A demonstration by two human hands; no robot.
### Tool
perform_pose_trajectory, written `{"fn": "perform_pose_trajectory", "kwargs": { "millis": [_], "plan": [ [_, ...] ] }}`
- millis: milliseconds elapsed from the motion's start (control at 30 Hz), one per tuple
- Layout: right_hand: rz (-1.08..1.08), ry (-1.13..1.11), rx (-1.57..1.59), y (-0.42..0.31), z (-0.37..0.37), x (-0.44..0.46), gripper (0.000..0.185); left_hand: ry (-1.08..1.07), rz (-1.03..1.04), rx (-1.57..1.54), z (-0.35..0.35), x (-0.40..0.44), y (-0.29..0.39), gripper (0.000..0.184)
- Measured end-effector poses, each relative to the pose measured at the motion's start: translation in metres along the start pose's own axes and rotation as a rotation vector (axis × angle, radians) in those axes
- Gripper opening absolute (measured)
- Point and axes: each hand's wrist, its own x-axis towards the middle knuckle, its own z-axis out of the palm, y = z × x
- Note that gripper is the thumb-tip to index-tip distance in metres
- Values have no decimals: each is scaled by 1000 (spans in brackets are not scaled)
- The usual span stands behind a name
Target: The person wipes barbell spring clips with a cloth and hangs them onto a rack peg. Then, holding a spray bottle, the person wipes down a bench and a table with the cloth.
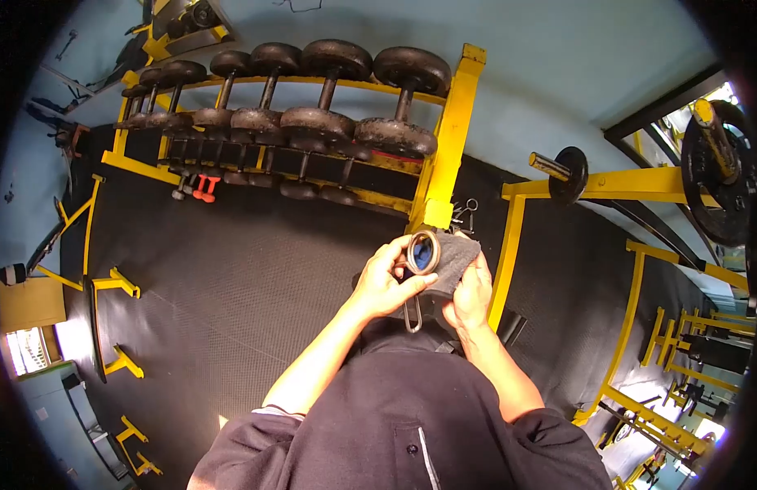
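Observation:
In front of my chest, my left hand (384, 279) grips a metal barbell spring collar (424, 252). Its round opening faces up towards me, and a wire loop hangs below my fingers. A grey cloth (458, 257) is in my right hand (473, 292), right beside the collar; whether the cloth touches it I cannot tell. My right fingers are partly hidden behind the cloth. Just beyond my hands, more spring collars (468, 211) lie by the foot of the yellow dumbbell rack (450, 139).
Black dumbbells (317, 126) fill the rack's tiers ahead, with small red dumbbells (205, 188) on the floor below. To the right stands a yellow barbell frame (623, 181) with weight plates (568, 175). Yellow bench frames (91, 245) stand at left on the black rubber floor (231, 294).

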Motion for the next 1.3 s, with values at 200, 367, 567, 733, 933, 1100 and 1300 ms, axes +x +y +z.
{"fn": "perform_pose_trajectory", "kwargs": {
  "millis": [200,367,567,733,933,1100,1300],
  "plan": [
    [-200,16,15,-51,-17,36,32,-142,227,272,-14,16,41,73],
    [-86,-174,-295,-22,4,2,34,-91,182,694,-2,25,39,77],
    [174,-351,-695,-39,-16,27,34,-391,188,869,-4,25,43,78],
    [131,-893,-1274,-46,2,58,29,-641,515,934,2,37,54,100],
    [-102,-246,-431,-27,-10,26,40,-478,541,888,-7,58,59,110],
    [-519,133,-547,1,-9,-9,42,-238,72,785,18,55,53,92],
    [-532,127,-324,-30,-17,-19,33,-176,-26,279,19,54,43,70]
  ]
}}
